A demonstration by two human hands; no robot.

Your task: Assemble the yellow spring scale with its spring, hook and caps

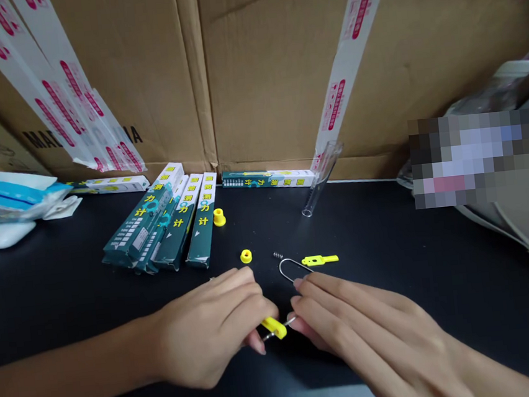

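My left hand (216, 328) is closed round a yellow plastic piece (275, 327), whose end sticks out past the fingers. A thin metal wire (286, 270) curves in a loop above my right hand (371, 332), which pinches it; a straight wire end passes by the tip of the yellow piece, between both hands. Just beyond the fingers lie a small spring (277, 255), a flat yellow part (320, 260) and a yellow ring (246, 256). Farther back stands a yellow flanged cap (219, 217). My fingers hide most of the held yellow piece.
Several green and white boxes (201, 223) lie at centre left, with another box (267, 179) along the cardboard (262, 74) at the back. A clear tube (321, 180) leans there. Blue and white packaging (7, 198) is at left, a pale bag (513, 212) at right.
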